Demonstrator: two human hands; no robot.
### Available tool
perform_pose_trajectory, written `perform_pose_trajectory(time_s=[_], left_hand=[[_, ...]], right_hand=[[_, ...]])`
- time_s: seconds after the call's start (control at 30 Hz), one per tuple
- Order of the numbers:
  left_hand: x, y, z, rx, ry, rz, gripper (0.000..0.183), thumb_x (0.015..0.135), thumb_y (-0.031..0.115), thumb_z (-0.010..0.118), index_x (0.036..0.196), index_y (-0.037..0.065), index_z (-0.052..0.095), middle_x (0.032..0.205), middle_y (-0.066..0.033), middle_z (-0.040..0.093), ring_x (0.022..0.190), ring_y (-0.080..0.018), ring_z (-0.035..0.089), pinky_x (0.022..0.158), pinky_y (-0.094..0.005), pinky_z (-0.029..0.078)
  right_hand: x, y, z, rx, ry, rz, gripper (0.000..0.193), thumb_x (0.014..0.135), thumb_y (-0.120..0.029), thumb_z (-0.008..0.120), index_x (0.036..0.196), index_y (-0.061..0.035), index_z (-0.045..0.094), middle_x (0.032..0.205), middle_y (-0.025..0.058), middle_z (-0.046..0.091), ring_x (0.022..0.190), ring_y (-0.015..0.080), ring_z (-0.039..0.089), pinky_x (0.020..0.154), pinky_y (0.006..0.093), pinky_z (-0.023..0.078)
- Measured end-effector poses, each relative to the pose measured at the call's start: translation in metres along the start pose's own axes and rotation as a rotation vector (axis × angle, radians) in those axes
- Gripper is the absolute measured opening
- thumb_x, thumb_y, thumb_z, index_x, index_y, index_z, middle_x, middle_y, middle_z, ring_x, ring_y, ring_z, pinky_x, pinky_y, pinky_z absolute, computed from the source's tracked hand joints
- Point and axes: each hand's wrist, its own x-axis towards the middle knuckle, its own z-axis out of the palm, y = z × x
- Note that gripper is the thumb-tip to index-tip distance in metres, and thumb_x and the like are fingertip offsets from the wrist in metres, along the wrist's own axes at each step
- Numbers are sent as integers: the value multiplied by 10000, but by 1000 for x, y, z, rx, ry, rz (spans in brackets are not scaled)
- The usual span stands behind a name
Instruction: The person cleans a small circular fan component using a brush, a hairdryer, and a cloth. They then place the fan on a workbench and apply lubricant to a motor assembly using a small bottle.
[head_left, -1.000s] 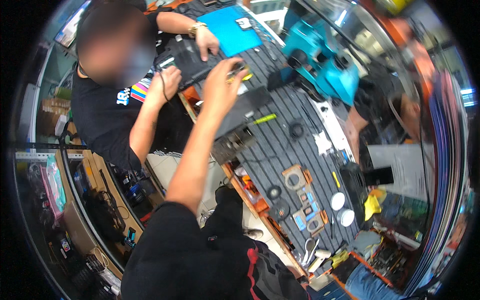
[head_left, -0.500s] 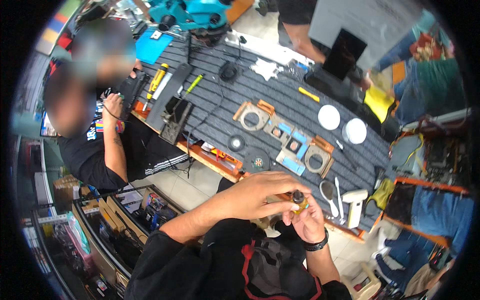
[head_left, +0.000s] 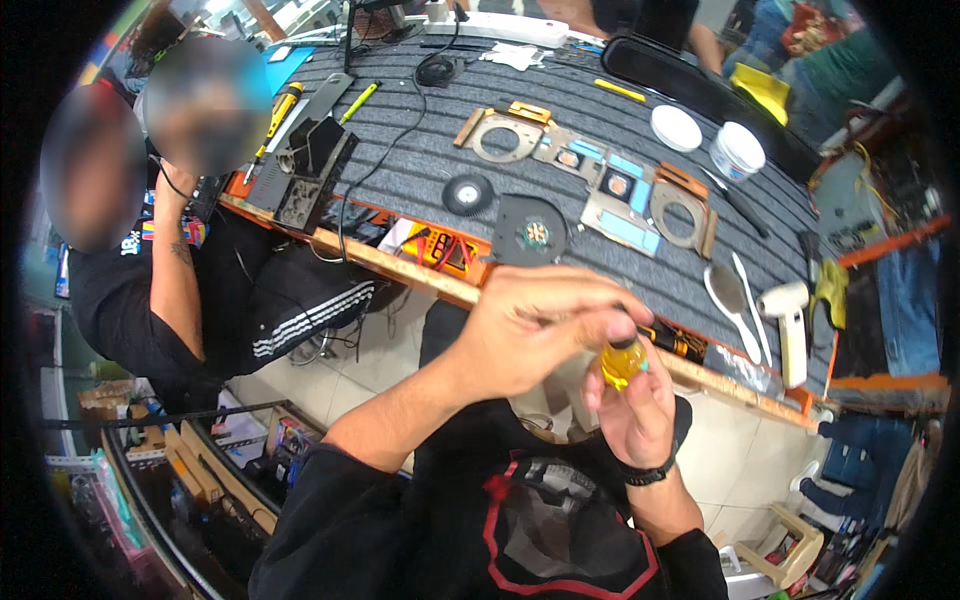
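Note:
In front of my chest, just off the table's near edge, I hold a small bottle of yellow liquid [head_left: 624, 368]. My right hand [head_left: 642, 412] is closed round its body from below. The fingers and thumb of my left hand [head_left: 540, 325] pinch its dark cap from above; whether the cap is loose cannot be seen. Beyond my hands, a copper-and-grey heatsink plate with blue pads [head_left: 630, 222] lies on the ribbed grey mat. Nearer to me rest a black blower fan housing [head_left: 522, 250] and a round black fan rotor [head_left: 468, 195].
At the right are a brush [head_left: 728, 296], a cream handheld tool [head_left: 788, 335], a white tub [head_left: 738, 152] and a white lid [head_left: 677, 128]. Black parts [head_left: 305, 175] and a yellow screwdriver [head_left: 283, 108] lie leftward. A co-worker [head_left: 165, 290] sits at the left. An open drawer [head_left: 440, 247] shows below the tabletop.
The view has shifted, so the table appears higher and closer. My left fingers have moved over the bottle's cap, and both hands appear slightly lower and farther right.

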Motion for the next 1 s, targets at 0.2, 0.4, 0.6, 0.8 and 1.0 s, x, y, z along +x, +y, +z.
perform_pose_trajectory(time_s=[0.2, 0.4, 0.6, 0.8, 1.0], left_hand=[[-40, 11, -5, -107, 145, -44, 227, 970, 163, 643, 1015, -39, 736, 961, -126, 748, 921, -180, 706, 829, -302, 552], [-63, 23, -15, -117, 162, 19, 235, 974, 175, 642, 1021, -38, 729, 985, -135, 741, 961, -193, 700, 860, -312, 548], [-70, 22, -13, -279, -326, 79, 216, 957, 142, 634, 1073, -19, 719, 1057, -136, 728, 1059, -256, 682, 965, -368, 507], [-57, -11, 5, -304, -186, 100, 198, 937, 146, 665, 985, -36, 727, 1003, -133, 742, 1020, -256, 704, 907, -358, 547], [-37, -24, 6, -295, -38, 11, 146, 914, 29, 674, 1033, -46, 717, 1098, -186, 710, 1022, -274, 699, 873, -363, 576]], right_hand=[[-12, 28, 27, 41, -61, -4, 480, 997, -258, 613, 1392, -24, 469, 1050, 86, 630, 903, 154, 605, 753, 291, 491], [-15, 41, 49, -63, -74, -75, 483, 1004, -272, 601, 1401, -31, 468, 1035, 104, 632, 874, 168, 603, 743, 287, 487], [-36, 46, 7, 298, -450, 330, 527, 974, -388, 621, 1354, -55, 470, 985, 110, 592, 815, 180, 561, 672, 272, 439], [-38, 53, -1, 165, -144, 88, 521, 948, -351, 668, 1333, -70, 457, 1046, 79, 574, 868, 192, 563, 706, 297, 447], [-10, 48, 3, -60, 14, -135, 481, 938, -241, 696, 1322, -43, 484, 1112, 106, 611, 916, 217, 617, 780, 329, 495]])
